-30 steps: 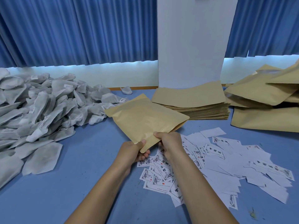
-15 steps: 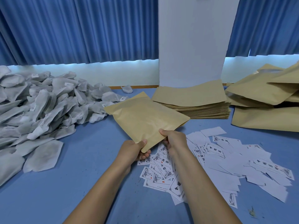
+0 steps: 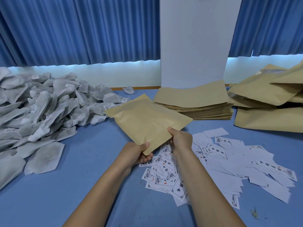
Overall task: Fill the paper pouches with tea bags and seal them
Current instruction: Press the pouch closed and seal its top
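A flat brown paper pouch (image 3: 146, 122) is held above the blue table (image 3: 82, 185), tilted toward the left. My left hand (image 3: 138, 153) pinches its near corner, thumb on top. My right hand (image 3: 181, 139) grips the near right edge, thumb over the paper. A big heap of grey-white tea bags (image 3: 41, 108) covers the table's left side. A neat stack of empty brown pouches (image 3: 193, 102) lies behind the held one.
Printed white label slips (image 3: 221, 164) lie scattered under and right of my hands. A loose pile of brown pouches (image 3: 268, 102) sits at the far right. A white pillar (image 3: 195, 41) and blue curtains stand behind the table. One stray tea bag (image 3: 128, 90) lies at the back edge.
My right hand has slid a little further up the pouch's right edge. The pouch and my left hand have hardly moved.
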